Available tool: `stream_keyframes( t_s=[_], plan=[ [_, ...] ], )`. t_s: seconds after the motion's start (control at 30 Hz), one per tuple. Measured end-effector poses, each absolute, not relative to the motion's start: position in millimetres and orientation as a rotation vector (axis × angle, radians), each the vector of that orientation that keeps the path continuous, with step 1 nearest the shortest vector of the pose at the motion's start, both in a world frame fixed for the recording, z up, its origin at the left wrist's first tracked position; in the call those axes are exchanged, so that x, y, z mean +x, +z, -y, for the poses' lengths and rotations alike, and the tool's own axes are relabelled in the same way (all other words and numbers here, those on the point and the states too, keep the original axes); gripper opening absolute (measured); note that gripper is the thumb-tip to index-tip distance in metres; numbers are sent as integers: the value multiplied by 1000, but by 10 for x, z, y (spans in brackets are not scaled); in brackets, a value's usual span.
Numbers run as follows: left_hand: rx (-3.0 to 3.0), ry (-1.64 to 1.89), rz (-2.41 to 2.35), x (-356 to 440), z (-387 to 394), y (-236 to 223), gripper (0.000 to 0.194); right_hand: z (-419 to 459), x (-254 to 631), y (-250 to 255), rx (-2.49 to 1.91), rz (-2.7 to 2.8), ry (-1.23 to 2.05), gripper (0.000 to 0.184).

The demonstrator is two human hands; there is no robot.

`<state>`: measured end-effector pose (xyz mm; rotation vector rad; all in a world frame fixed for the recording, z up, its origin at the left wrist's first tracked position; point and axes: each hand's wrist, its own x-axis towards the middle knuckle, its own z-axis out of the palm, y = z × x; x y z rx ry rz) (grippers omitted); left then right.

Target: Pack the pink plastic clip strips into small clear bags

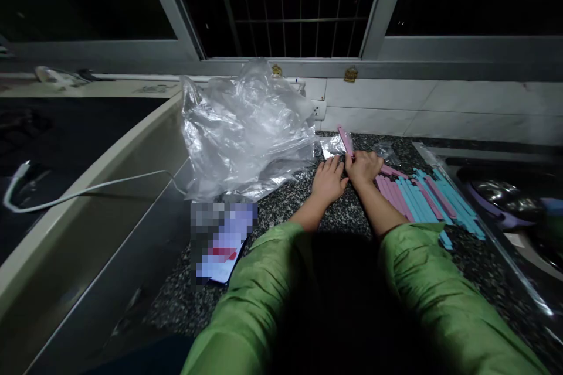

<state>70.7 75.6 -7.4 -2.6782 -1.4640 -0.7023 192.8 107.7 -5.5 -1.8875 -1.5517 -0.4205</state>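
My right hand [364, 166] is closed around a pink plastic clip stick [345, 140] that points up and away from me. My left hand [328, 179] lies beside it, fingers curled on a small clear plastic packet [331, 147] on the speckled countertop [281, 205]. Just right of my hands lies a row of pink sticks [393, 194] and blue sticks [433, 202]. Both of my arms wear green sleeves.
A big crumpled clear plastic bag [246, 129] sits left of my hands. A blurred-out card [222, 240] lies at the counter's near left. A white cable [88, 190] runs over a beige ledge. A steel sink [505, 199] is at the right, a dark window behind.
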Motion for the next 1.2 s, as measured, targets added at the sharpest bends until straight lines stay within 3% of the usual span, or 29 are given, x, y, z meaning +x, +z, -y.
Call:
stream_keyframes(
  t_s=[0.67, 0.83, 1.0, 1.2],
  plan=[
    [-2650, -646, 1615, 855, -1191, -76, 46, -1453, 1926, -31, -1960, 1469, -376, 37],
    [-2634, -695, 1573, 857, -1189, -93, 43, -1532, 2303, 131, -2057, 1099, -331, 34],
    [-2643, -741, 1517, 851, -1171, -94, 38, -1502, 2870, 269, -2237, 983, -183, 43],
    [-2662, -732, 1414, 802, -1107, -62, 32, -1370, 3154, 80, -2379, 1044, 58, 23]
  ],
)
